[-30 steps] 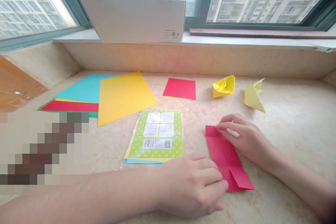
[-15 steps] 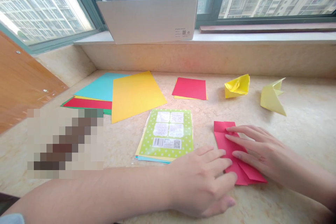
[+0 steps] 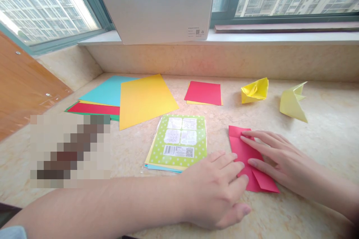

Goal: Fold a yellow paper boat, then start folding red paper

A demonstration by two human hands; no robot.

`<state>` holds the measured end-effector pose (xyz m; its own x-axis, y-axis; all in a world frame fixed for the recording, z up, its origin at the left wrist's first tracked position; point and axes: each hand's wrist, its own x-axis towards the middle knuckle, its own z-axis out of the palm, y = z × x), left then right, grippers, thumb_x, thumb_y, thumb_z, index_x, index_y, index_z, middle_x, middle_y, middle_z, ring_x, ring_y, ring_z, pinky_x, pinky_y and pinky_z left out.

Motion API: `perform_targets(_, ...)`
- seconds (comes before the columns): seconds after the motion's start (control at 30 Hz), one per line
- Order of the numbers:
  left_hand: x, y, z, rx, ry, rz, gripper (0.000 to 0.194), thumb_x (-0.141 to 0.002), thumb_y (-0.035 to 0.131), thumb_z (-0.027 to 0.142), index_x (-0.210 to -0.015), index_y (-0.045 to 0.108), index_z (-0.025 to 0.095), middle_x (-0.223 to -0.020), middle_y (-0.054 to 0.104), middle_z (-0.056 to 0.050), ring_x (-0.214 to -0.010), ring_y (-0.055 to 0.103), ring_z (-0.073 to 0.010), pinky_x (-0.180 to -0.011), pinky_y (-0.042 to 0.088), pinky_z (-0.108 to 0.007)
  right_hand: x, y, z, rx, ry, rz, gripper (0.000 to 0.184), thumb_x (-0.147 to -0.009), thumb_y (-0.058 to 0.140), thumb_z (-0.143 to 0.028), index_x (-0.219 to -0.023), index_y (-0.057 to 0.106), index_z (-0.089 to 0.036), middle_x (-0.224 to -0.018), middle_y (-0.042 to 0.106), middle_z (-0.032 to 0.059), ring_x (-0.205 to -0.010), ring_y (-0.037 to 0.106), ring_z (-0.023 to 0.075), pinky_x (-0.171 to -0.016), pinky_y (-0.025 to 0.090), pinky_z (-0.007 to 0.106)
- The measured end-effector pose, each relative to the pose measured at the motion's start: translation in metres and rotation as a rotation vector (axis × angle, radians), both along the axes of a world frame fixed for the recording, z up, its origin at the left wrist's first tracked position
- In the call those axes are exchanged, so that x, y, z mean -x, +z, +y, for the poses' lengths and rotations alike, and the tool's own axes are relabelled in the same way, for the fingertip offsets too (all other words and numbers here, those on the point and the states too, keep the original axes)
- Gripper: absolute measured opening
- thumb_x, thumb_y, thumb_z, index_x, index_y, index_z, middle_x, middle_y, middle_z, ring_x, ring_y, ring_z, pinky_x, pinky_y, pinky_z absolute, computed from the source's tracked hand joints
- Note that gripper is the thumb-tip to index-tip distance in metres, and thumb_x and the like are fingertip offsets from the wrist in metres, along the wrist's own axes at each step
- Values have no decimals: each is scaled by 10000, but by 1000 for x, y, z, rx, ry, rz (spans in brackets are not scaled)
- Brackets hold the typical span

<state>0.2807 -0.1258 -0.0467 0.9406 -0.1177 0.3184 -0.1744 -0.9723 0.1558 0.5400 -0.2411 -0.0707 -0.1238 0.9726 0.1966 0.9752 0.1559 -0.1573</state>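
Note:
A folded strip of red origami paper (image 3: 240, 148) lies on the stone surface at the right, with creases across it and a loose flap at its near end. My left hand (image 3: 217, 190) rests at its left edge, fingertips on the paper, fingers a little bent and apart, thumb out toward me. From the right, my right hand (image 3: 280, 157) lays its stretched fingers and thumb on the strip's right side. Neither hand grips the paper; both touch it from above. The fingers hide parts of both long edges.
A green dotted paper packet (image 3: 179, 140) lies left of my left hand. Behind are a large yellow sheet (image 3: 146, 99), a blue sheet (image 3: 103, 91), a small red sheet (image 3: 204, 92), and two folded yellow paper pieces (image 3: 254, 91). A white box (image 3: 157, 16) stands on the sill.
My left fingers have shifted slightly up and left along the red paper. The near flap looks flatter and narrower. My right hand has barely moved.

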Motion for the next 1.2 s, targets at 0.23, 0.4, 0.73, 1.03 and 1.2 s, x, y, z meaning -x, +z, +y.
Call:
perform_targets(0.23,1,1,0,7,-5,15,493,-1039,416,431,-1284,629,61,-1319,642,-199,-1324,534,-355,-1129,407,-473,1,3,1,18,1,12,500,-990,573,-467,-1457,569,-290,-1481,580,92,-1300,582,335,-1045,530,544)
perform_targets(0.4,0,2,0,12,-7,14,494,-1037,417,427,-1291,625,57,-1327,639,-198,-1327,529,-360,-1120,415,-473,2,5,3,27,-1,27,496,-987,575,-466,-1453,574,-297,-1471,589,85,-1286,592,327,-1034,539,531)
perform_targets(0.73,-1,3,0,7,-20,19,480,-1013,471,428,-1278,615,55,-1266,652,-215,-1278,553,-350,-1068,456,-478,2,11,2,82,-10,47,613,-938,632,-526,-1505,508,-328,-1503,559,79,-1330,546,349,-1040,520,560)
perform_targets(1.03,-2,4,0,19,-36,46,415,-1001,496,417,-1188,631,72,-1149,665,-194,-1143,605,-317,-977,499,-444,4,12,2,95,-26,58,615,-936,629,-537,-1502,512,-325,-1500,558,77,-1334,537,348,-1047,512,562)
perform_targets(1.2,-2,5,0,22,-38,47,416,-1005,488,410,-1189,628,64,-1149,667,-193,-1150,597,-317,-986,494,-442,4,12,2,99,-25,56,612,-939,626,-536,-1503,509,-329,-1507,555,73,-1344,531,346,-1057,505,564)
